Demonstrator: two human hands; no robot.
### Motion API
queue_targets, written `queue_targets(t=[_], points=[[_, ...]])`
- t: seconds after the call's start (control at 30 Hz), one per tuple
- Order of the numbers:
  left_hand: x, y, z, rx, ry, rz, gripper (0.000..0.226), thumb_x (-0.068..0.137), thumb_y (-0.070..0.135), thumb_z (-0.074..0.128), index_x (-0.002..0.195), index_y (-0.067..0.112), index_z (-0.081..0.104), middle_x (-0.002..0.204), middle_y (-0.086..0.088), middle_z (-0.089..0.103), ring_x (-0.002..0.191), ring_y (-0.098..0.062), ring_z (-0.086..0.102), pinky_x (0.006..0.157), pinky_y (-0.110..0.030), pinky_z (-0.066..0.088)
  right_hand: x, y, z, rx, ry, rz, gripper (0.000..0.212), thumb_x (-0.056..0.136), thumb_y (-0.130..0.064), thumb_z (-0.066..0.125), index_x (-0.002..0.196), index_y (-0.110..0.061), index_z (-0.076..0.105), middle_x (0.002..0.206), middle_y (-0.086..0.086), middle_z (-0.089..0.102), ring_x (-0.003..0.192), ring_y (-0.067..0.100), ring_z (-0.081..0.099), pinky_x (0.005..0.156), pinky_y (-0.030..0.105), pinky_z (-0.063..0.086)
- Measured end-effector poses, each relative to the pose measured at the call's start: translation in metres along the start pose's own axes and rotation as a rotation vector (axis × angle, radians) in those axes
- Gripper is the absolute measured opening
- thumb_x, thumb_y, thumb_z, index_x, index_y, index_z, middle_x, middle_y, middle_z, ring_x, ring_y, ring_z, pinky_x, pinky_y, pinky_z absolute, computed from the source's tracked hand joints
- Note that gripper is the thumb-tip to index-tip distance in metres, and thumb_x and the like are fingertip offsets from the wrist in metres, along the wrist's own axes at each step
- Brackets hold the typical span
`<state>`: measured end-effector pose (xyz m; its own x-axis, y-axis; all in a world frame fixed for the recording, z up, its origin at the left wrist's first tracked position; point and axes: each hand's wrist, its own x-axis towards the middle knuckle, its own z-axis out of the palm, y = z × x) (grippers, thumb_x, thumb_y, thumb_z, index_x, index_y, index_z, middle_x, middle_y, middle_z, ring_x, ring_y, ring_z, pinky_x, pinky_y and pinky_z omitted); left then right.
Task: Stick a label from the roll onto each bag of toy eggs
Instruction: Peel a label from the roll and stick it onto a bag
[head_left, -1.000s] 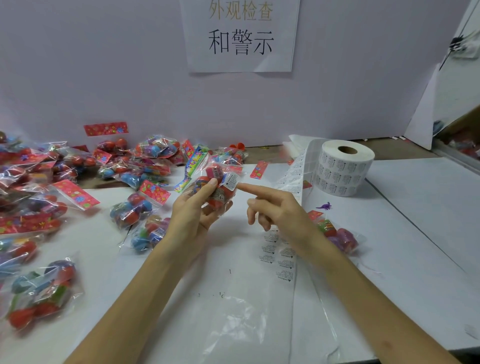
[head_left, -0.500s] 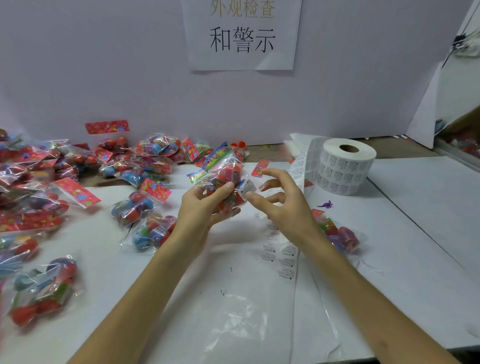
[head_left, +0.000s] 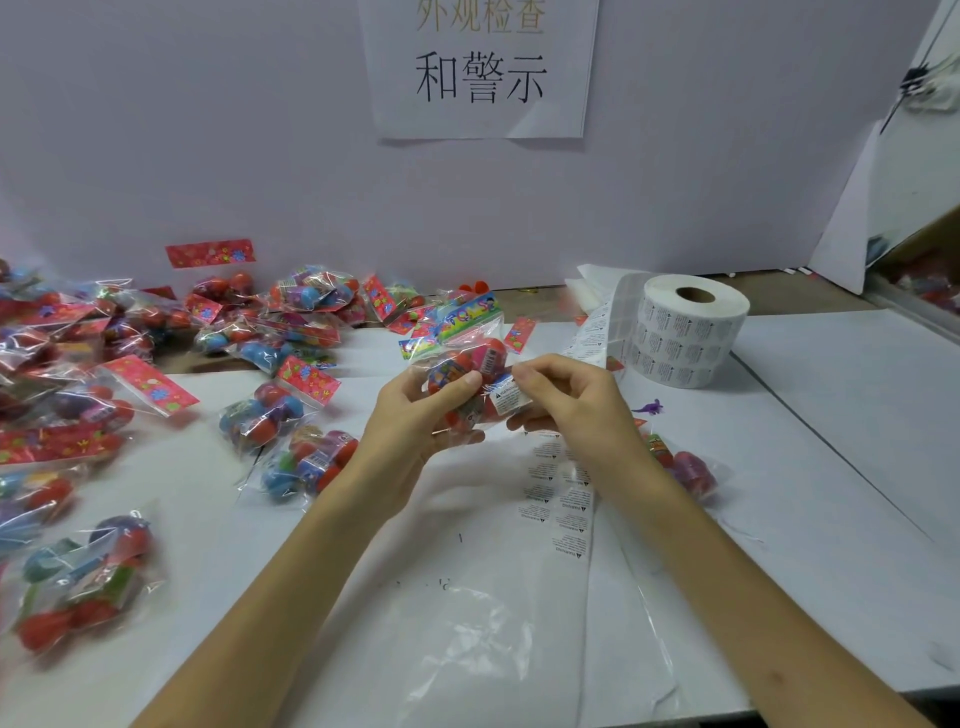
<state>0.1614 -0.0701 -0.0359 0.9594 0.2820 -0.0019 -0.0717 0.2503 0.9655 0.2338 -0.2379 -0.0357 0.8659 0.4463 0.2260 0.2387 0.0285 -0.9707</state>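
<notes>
The left hand (head_left: 415, 415) holds a clear bag (head_left: 470, 358) of toy eggs above the tabletop (head_left: 831, 467). Its fingers are curled under the bag and its thumb lies on top. The right hand (head_left: 569, 402) meets the bag from the other side. Its fingers are bent and close on the bag's right end, where a white label (head_left: 508, 397) with small black print lies on the plastic. The two hands are nearly touching, and the bag's colourful header card points up and away from the person. The roll (head_left: 688, 332) stands on its flat side on the tabletop, behind and to the right of the right hand. A strip (head_left: 558, 501) comes off the roll, passes behind the right hand and runs toward the person, with some labels on it. A second bag (head_left: 685, 470) lies just right of the right forearm, and a small purple toy (head_left: 649, 408) lies near it. A pile (head_left: 130, 374) of many such bags covers the left part of the tabletop as far as the wall (head_left: 208, 130). A paper sign (head_left: 480, 67) with Chinese characters hangs on the wall above.
</notes>
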Motion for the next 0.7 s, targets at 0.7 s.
queue_targets(t=[0.7], points=[[-0.0009,0.0014,0.0018,-0.029,-0.089,-0.013,0.073,0.071,0.005,0.087,0.136,0.004,0.053,0.112,-0.018,0.075,0.100,-0.031,0.076,0.078,-0.028,0.060,0.0014,0.0037,-0.0004,-0.071,-0.051,-0.070,0.025,0.093,-0.029,0.074,0.114,-0.017,0.073,0.085,-0.005,0.076,0.071,0.019,0.074,0.070,0.024,0.055]])
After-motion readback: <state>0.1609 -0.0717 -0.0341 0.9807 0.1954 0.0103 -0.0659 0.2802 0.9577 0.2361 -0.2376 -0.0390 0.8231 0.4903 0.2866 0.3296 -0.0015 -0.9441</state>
